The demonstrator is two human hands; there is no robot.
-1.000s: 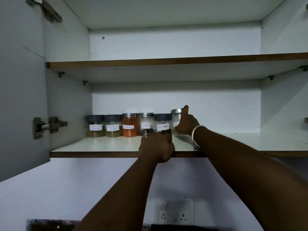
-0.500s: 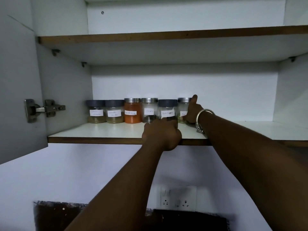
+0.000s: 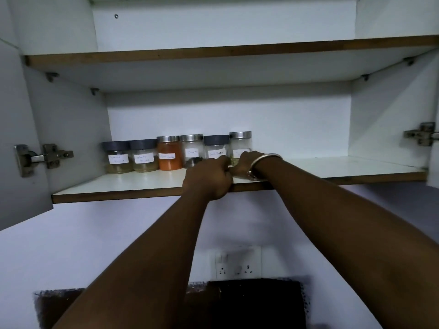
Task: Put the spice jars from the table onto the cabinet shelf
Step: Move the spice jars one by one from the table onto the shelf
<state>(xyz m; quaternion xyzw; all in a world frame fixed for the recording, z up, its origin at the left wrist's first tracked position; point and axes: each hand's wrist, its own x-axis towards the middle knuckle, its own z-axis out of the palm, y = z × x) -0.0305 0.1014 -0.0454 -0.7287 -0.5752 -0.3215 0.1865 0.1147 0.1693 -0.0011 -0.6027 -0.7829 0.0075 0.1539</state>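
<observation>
Right now our left hand [image 3: 209, 178] is curled into a fist at the front edge of the cabinet shelf [image 3: 133, 181], gripping nothing. Our right hand [image 3: 244, 163], bangle [image 3: 266, 159] on the wrist, touches it knuckle to knuckle; whether it grips anything we cannot tell. Just behind both hands, six spice jars [image 3: 168, 153] stand in a row, running off to the left of our fists.

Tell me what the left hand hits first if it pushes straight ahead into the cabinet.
Probably the Black Pepper jar, right behind the left hand; the Cloves jar stands just beside it. Depth is unclear.
</observation>
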